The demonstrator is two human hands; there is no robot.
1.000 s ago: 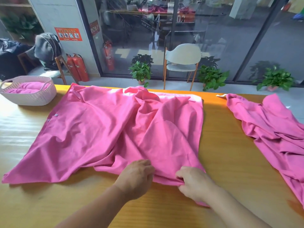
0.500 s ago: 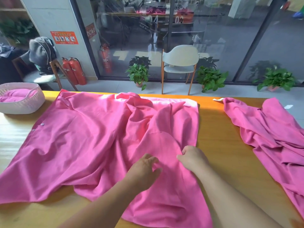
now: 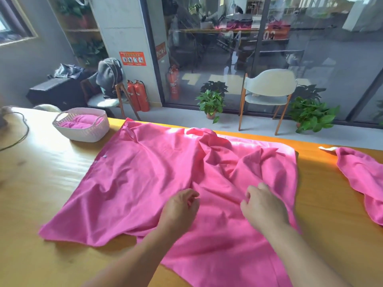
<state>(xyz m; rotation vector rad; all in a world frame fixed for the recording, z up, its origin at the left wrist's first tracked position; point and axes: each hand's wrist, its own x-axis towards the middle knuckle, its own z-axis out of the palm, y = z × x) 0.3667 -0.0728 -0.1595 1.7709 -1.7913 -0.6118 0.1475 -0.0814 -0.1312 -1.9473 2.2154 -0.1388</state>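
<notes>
Sunlit wooden desk [image 3: 41, 183] carries a pink cloth [image 3: 145, 183] spread wide, rumpled toward its far middle, with a white basket [image 3: 83, 132] just beyond its left corner. Left hand [image 3: 180, 208] sits on the cloth's near middle, fingers [image 3: 186, 193] curled and pinching fabric; right hand [image 3: 263, 206] lies near it, fingers bent onto the cloth, grip unclear.
</notes>
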